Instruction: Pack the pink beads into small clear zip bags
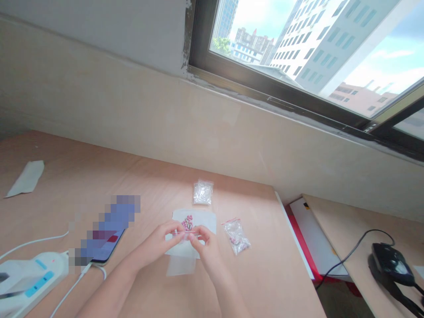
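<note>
My left hand (169, 233) and my right hand (203, 240) meet over a white sheet (208, 218) on the wooden table. Fingertips of both hands pinch a thin pinkish-red line, which looks like the seal of a small clear zip bag (189, 232); the rest of it is hard to make out. Just beyond the fingertips lies a small pile of pink and silvery pieces (188, 221) on the sheet. A filled clear zip bag (236, 236) with a red seal lies right of my right hand. Farther back rests another filled clear bag (203, 193).
A phone (107, 243), partly blurred out, and a white power strip (39, 282) with cables are at the left. Folded paper (26, 179) lies at far left. Past a gap on the right, a black device (392, 263) sits on another surface. A wall and window (281, 88) rise behind.
</note>
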